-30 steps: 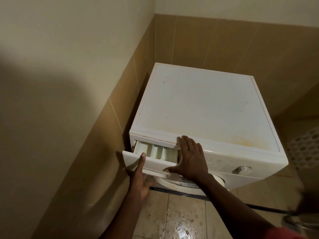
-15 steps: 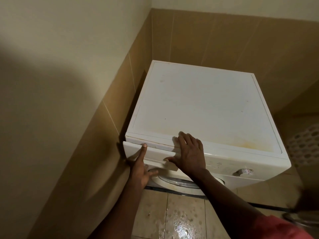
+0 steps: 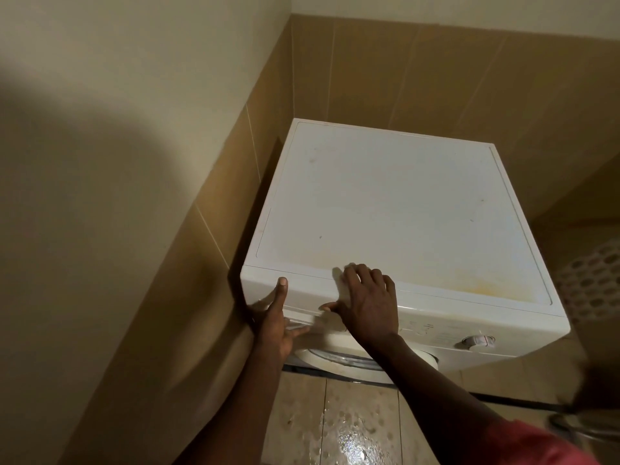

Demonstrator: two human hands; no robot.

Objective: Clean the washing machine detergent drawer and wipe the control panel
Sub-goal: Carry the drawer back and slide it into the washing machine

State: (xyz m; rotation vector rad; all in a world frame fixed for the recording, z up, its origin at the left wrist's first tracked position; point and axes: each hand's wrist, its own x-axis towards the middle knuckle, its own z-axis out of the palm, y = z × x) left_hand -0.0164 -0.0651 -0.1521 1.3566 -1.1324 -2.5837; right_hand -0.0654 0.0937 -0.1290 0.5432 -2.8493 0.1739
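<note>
A white front-loading washing machine [image 3: 396,209] stands in a tiled corner. Its detergent drawer [image 3: 307,295] sits flush in the top left of the front. My left hand [image 3: 276,317] touches the drawer's front with the thumb straight up and fingers underneath its lower edge. My right hand [image 3: 367,302] lies flat with spread fingers over the drawer's right end and the machine's top edge. The control panel [image 3: 446,333] with a round dial [image 3: 476,341] runs to the right of my right hand. Neither hand holds a cloth.
Tiled walls close in at the left and behind the machine. A white perforated basket [image 3: 593,290] stands at the right. The floor tiles [image 3: 355,424] below are wet and shiny. The round door [image 3: 352,359] shows under the panel.
The drawer, open with its compartments showing a second ago, has slid back in flush with the front. Both hands moved forward with it.
</note>
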